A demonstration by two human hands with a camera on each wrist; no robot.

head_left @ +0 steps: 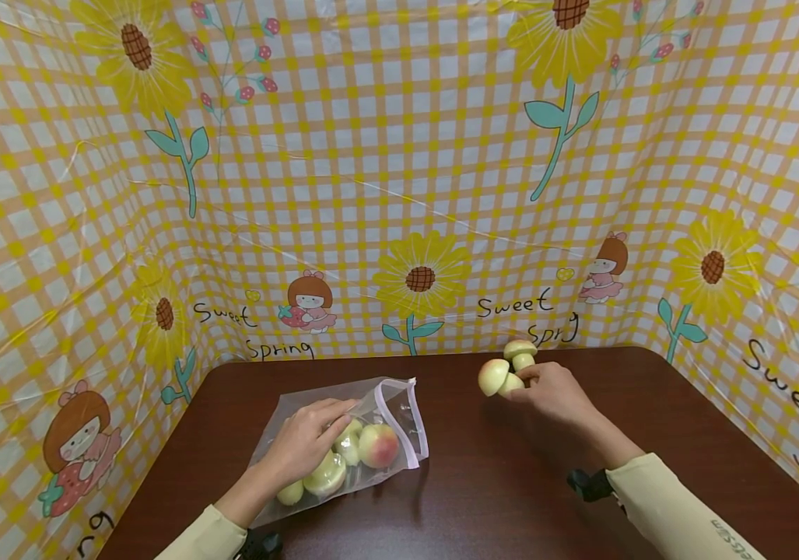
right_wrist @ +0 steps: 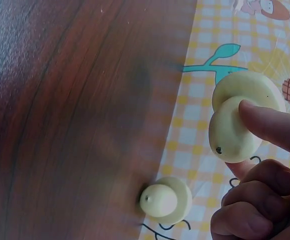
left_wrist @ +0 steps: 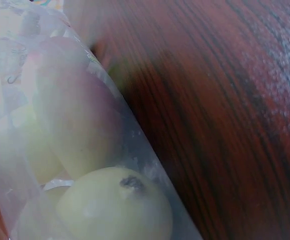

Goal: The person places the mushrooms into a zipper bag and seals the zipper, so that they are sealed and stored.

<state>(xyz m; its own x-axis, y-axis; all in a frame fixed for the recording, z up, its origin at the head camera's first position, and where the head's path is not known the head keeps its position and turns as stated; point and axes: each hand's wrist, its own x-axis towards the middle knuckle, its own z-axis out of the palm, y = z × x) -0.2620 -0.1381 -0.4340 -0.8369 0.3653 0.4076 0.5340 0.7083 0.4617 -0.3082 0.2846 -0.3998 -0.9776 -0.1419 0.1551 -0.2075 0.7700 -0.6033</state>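
My right hand [head_left: 556, 393] pinches a toy mushroom [head_left: 494, 377] by its pale stem, thumb on one side and fingertips on the other. Its cap is cream with a reddish blush. Close behind it, near the table's far edge, stands a second toy mushroom [right_wrist: 158, 201], small-stemmed and cream. On the left, my left hand [head_left: 304, 439] rests over a clear zip bag [head_left: 287, 406], fingers laid across its upper side. Inside the bag lie several more mushrooms, one with a red-blushed cap [head_left: 379, 446]. The bag's lilac-edged mouth [head_left: 399, 428] faces right and gapes.
The dark brown wooden table [head_left: 469, 498] carries the bag and the mushrooms. A yellow checked cloth [head_left: 364, 179] with sunflowers hangs behind the table and along both sides, close to its far edge.
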